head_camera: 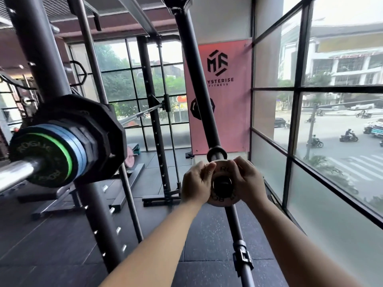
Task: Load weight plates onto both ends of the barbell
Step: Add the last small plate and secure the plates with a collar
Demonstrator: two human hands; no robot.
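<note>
One power rack (33, 59) of dark steel uprights fills the left half of the view and stands on a black rubber floor (207, 241). A wall of gridded windows (310, 90) runs along the right side. A pink banner (223, 96) hangs at the far corner.

The barbell (16, 172) lies across the rack at the left, its chrome sleeve end pointing toward the camera. This end carries a stack of plates. From the inside outward these are a large black many-sided plate (103, 129), thin blue plates (77, 141) and a black plate with a green rim (39, 160).

A dark slanted post (199, 90) crosses the centre of the view. A short peg (217, 153) projects from it, and a clamp collar (242, 258) sits lower down.

Both forearms extend forward. The left hand (196, 183) and the right hand (247, 181) each grip opposite edges of a small white plate (221, 169), fingers curled round its rim. This plate is held in front of the post, just below the peg and well apart from the barbell. Whether it touches the post cannot be told.
</note>
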